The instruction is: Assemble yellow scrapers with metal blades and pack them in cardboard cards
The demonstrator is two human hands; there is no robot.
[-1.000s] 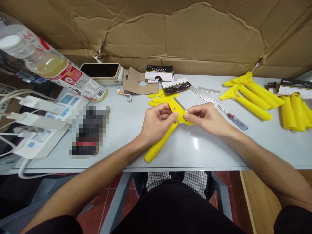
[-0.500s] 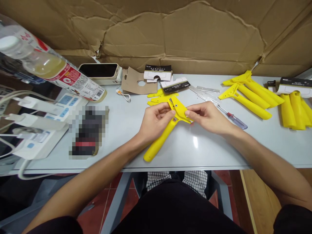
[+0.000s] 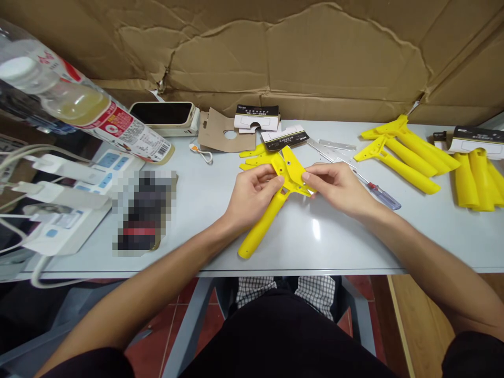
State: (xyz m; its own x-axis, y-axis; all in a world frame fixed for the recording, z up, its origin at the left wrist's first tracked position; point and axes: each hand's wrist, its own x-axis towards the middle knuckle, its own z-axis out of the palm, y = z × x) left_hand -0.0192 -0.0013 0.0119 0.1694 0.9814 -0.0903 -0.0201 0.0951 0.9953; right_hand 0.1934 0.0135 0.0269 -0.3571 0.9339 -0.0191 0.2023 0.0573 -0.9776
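A yellow plastic scraper is held between my two hands above the table, its tubular handle [image 3: 263,226] slanting toward me. My left hand [image 3: 252,198] grips the head, thumb on top near the neck. The fingers of my right hand [image 3: 336,185] pinch the other end of the head, at a yellow cover plate [image 3: 296,168] with a metal screw in it. That plate sits askew over the head. A thin shiny edge shows beside my right fingertips; part of it is hidden. Loose yellow plates [image 3: 258,152] lie just behind my left hand.
Metal blades [image 3: 334,149] and a screwdriver [image 3: 384,197] lie behind my right hand. More yellow scrapers [image 3: 409,163] and handles [image 3: 478,178] are to the right. Cardboard packaging [image 3: 258,118] lies at the back. Bottles [image 3: 122,126] and a power strip [image 3: 94,210] stand left.
The cover plate has turned against the head, baring more of the head beneath it. The shiny edge by my right fingertips has come into sight. The handle has shifted slightly right.
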